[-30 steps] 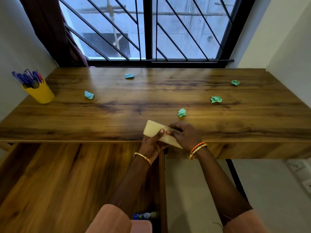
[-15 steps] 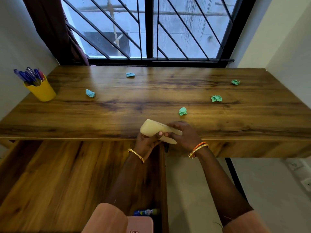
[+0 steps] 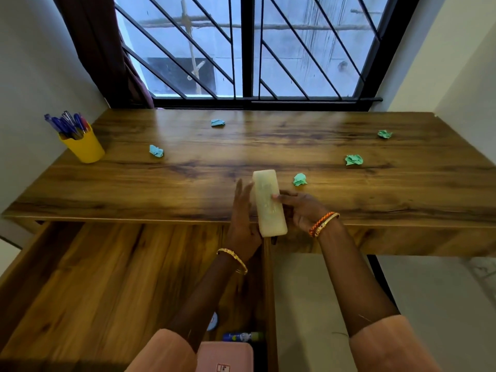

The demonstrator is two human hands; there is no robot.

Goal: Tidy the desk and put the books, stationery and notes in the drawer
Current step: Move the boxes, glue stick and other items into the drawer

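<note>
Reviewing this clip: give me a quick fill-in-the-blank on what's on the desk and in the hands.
The pens stand in a ____ cup.
The right hand holds a cream ____ case.
____ crumpled paper balls lie on the desk.
Below the desk, the drawer is ____.

Missing: yellow; pencil; five; open

pink box (image 3: 225, 357) cut off by bottom edge, small bottle (image 3: 243, 336) label unreadable, round item (image 3: 212, 321) half hidden behind forearm
</note>
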